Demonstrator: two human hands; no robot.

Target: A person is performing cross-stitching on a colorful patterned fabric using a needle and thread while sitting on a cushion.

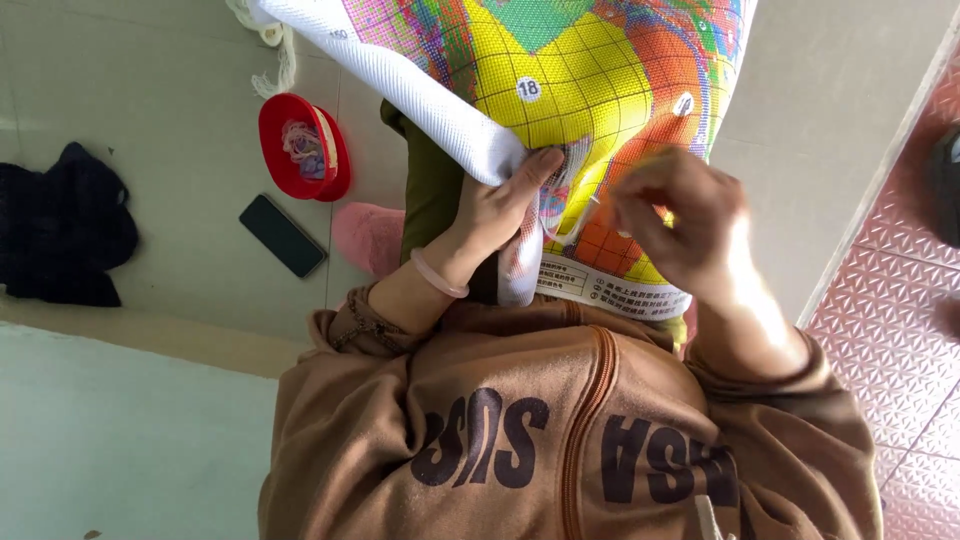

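Here the left hand (500,205) pinches the gridded canvas (590,80), while the blurred right hand (680,215) curls nearly closed above it.

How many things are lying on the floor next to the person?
3: a red round container holding threads nearest the canvas, a black phone just below it, and a dark garment at the far left. More may be hidden under the canvas.

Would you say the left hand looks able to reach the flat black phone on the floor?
Probably, once freed: the left hand pinches the colourful gridded canvas, and nothing covers the phone on that side.
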